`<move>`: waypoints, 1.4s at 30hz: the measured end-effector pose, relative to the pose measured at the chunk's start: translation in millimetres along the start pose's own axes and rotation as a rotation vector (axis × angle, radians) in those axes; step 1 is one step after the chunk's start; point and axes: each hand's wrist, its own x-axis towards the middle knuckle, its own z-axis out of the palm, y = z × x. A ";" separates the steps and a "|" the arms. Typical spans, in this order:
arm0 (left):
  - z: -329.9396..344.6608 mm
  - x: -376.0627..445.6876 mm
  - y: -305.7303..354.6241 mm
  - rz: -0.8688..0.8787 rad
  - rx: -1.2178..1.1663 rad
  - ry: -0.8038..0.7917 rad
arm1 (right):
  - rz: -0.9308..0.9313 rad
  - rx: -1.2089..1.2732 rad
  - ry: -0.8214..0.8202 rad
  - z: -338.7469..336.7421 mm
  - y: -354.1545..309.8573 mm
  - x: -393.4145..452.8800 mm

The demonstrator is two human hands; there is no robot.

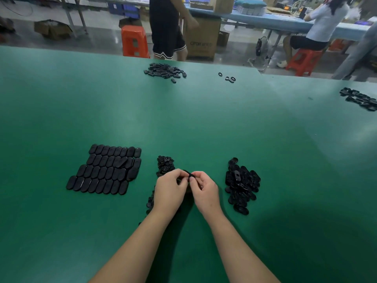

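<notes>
My left hand (169,190) and my right hand (205,190) meet over the green table (204,119), and together they pinch one small black oval plastic part (189,175) between their fingertips. Most of that part is hidden by my fingers. To the left lie neat rows of black oval shells (106,170). Just beyond my left hand is a small heap of black inserts (165,164), and more black pieces (150,202) peek out from under my left wrist. A loose pile of black oval frames (241,186) lies right of my right hand.
At the table's far edge sit another black pile (165,71) and a few loose rings (229,78); more parts (361,99) lie at the right edge. Behind the table are a standing person (167,27), a seated person (320,27), orange stools (134,40) and a cardboard box (202,39).
</notes>
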 end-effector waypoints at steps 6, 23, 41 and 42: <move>0.4 -0.7 2.0 -0.053 -0.046 0.058 | -0.008 -0.014 0.004 0.5 1.6 0.5; -1.9 9.7 9.2 -0.050 0.008 0.034 | -0.004 -0.011 0.002 -1.5 -1.0 -0.1; -13.0 18.2 11.5 0.011 0.219 -0.002 | 0.047 0.140 -0.086 -4.3 -6.8 -2.5; -12.5 17.4 12.3 0.031 0.262 0.011 | 0.046 0.133 -0.086 -4.3 -6.0 -2.2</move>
